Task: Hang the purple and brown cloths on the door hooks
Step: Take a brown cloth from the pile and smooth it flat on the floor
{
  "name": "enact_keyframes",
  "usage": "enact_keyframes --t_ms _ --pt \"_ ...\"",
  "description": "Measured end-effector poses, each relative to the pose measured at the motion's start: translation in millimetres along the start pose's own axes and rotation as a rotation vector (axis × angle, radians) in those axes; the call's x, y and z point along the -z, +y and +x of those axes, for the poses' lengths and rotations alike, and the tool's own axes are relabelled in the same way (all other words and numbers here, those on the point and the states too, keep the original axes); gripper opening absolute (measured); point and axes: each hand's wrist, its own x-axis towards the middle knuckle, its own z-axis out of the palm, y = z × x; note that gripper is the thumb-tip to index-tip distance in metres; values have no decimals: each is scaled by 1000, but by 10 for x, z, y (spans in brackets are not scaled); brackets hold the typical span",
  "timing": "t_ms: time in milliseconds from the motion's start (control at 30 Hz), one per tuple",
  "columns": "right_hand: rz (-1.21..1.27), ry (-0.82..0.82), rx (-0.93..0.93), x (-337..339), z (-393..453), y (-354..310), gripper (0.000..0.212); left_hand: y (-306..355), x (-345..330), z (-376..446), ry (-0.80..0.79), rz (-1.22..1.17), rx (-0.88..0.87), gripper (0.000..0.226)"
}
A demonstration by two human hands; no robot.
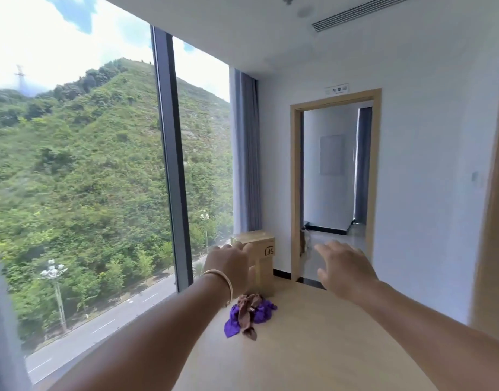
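Observation:
A purple cloth (261, 311) and a brown cloth (248, 314) lie crumpled together on the light wooden table (313, 348), the brown one draped across the purple. My left hand (230, 263), with a bracelet at the wrist, hovers above and beyond the cloths with loosely bent fingers, holding nothing. My right hand (345, 268) is stretched forward to the right of the cloths, fingers spread and empty. No door hooks are visible.
A cardboard box (259, 261) stands at the table's far edge, just behind my left hand. An open doorway (334, 182) with a wooden frame lies ahead. A large window (101, 165) fills the left; a grey curtain (246, 153) hangs beside it.

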Motion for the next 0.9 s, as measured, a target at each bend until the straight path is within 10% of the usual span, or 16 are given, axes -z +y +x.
enact_keyframes --t_ms 900 --pt "-217 -76 -473 -443 787 2673 51 2442 -1062 3058 116 -238 -459 51"
